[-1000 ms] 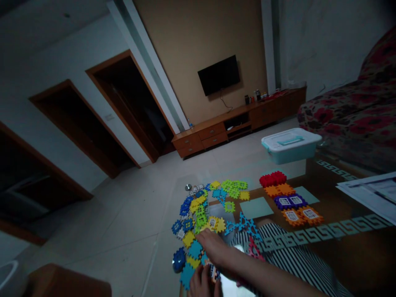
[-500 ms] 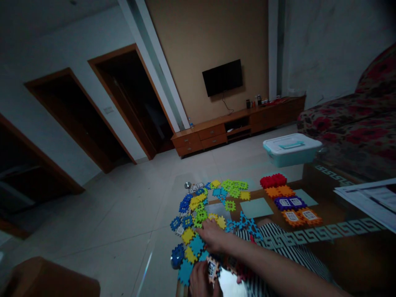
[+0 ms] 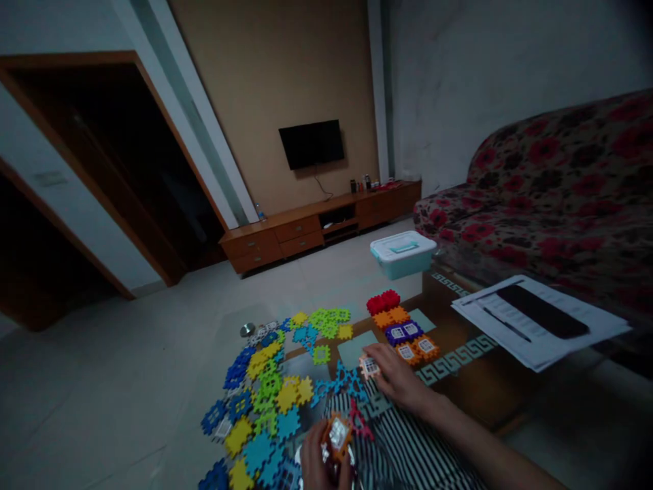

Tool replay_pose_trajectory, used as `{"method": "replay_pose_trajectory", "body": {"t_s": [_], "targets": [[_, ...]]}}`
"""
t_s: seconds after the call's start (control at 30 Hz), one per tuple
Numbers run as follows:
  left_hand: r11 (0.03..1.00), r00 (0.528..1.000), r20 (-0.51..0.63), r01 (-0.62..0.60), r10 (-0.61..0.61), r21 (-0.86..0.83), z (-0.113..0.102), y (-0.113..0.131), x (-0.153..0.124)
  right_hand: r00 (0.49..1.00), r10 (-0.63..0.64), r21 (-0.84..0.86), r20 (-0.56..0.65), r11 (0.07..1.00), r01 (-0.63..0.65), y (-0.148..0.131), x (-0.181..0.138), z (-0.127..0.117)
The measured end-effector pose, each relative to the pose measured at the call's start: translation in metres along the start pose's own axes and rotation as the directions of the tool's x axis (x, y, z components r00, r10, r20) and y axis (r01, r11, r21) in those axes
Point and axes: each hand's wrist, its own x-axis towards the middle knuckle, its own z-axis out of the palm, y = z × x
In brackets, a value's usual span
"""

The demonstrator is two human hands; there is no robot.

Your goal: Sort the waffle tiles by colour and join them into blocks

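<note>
Left end of the tabletop (image 3: 459, 355): one loose spread of interlocking plastic pieces (image 3: 260, 401) in blue, yellow, green and teal, too many to count, with one round silver disc (image 3: 247, 329) at its far edge.

Near edge of the tabletop: left hand (image 3: 321, 454), fingers curled around one orange piece (image 3: 337, 435) with a white label, clamped in the grip. One pink piece (image 3: 360, 420) lies just beside this hand, above striped trousers (image 3: 408, 442).

Middle of the tabletop: two pale green cards (image 3: 357, 349), the second (image 3: 421, 320) further along. Right hand (image 3: 395, 378), fingertips pinched together on one small labelled piece (image 3: 369, 367), just beside the nearer card. Four sorted groups stand just beyond that hand: red pieces (image 3: 383, 301), orange pieces (image 3: 391, 317), purple labelled pieces (image 3: 403, 333), orange labelled pieces (image 3: 415, 349).

Right end of the tabletop: one stack of papers (image 3: 535, 320) with one black rectangular object (image 3: 543, 312) on top.

Beyond the tabletop: two dark doorways (image 3: 86, 184), one lidded plastic box (image 3: 403, 255) on the floor, one wall television (image 3: 311, 144) above one low wooden cabinet (image 3: 316, 231), one red-flowered sofa (image 3: 535, 184).
</note>
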Motion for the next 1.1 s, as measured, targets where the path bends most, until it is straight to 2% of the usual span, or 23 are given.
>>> {"method": "replay_pose_trajectory", "body": {"t_s": [0.13, 0.23, 0.37, 0.47, 0.53, 0.63, 0.77, 0.9, 1.1], "targets": [[0.981, 0.970, 0.195, -0.113, 0.143, -0.158, 0.064, 0.064, 0.028, 0.957, 0.149, -0.041, -0.248, 0.986, -0.164, 0.074, -0.043, -0.038], [0.961, 0.904, 0.355, -0.170, 0.240, -0.217, 0.103, 0.096, 0.052, 0.934, 0.186, -0.055, -0.304, 0.976, -0.212, 0.107, -0.059, -0.061], [0.956, 0.848, 0.449, -0.211, 0.282, -0.202, 0.148, 0.110, 0.080, 0.945, 0.195, -0.064, -0.263, 0.974, -0.219, 0.123, -0.062, -0.080], [0.956, 0.841, 0.456, -0.232, 0.291, -0.181, 0.172, 0.106, 0.093, 0.959, 0.197, -0.053, -0.203, 0.976, -0.212, 0.125, -0.057, -0.084], [0.956, 0.842, 0.452, -0.240, 0.292, -0.170, 0.180, 0.101, 0.096, 0.965, 0.201, -0.042, -0.168, 0.977, -0.211, 0.125, -0.053, -0.083], [0.968, 0.843, 0.476, -0.217, 0.249, -0.123, 0.179, 0.096, 0.091, 0.972, 0.202, -0.031, -0.117, 0.978, -0.207, 0.125, -0.047, -0.079], [0.987, 0.887, 0.439, -0.099, 0.144, -0.123, 0.167, 0.102, 0.073, 0.978, 0.197, -0.020, -0.069, 0.980, -0.199, 0.129, -0.044, -0.072], [0.977, 0.897, 0.437, 0.036, 0.062, -0.212, 0.168, 0.114, 0.054, 0.982, 0.181, -0.016, -0.062, 0.983, -0.182, 0.136, -0.045, -0.065], [0.967, 0.922, 0.387, 0.087, 0.013, -0.238, 0.173, 0.124, 0.046, 0.979, 0.174, -0.019, -0.109, 0.984, -0.177, 0.143, -0.050, -0.060]]}}
